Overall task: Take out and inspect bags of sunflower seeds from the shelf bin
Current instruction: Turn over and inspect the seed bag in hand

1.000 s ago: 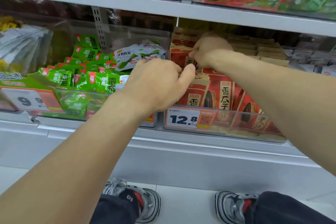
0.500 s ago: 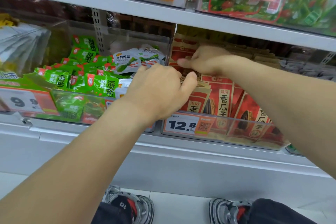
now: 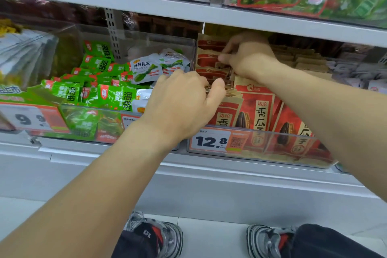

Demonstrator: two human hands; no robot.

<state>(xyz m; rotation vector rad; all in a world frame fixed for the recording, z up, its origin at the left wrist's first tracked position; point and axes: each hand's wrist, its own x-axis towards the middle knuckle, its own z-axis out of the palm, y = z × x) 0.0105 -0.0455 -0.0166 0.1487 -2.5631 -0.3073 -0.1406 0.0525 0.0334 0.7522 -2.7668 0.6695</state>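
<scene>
Hands reach together into the clear shelf bin (image 3: 261, 148) of red and tan sunflower seed bags (image 3: 256, 107), which stand packed upright behind a 12.8 price tag (image 3: 211, 141). The left hand (image 3: 182, 104) is at the front rows, its fingers curled down among the bag tops and its thumb against them; whether it actually pinches one I cannot tell. The right hand (image 3: 247, 56) is farther back under the upper shelf (image 3: 146, 4), fingers bent onto the tops of the rear bags, grip likewise unclear. Just left sits a neighbouring bin of green snack packets (image 3: 100, 94). Below, on the floor, are two grey sneakers (image 3: 159, 234).
</scene>
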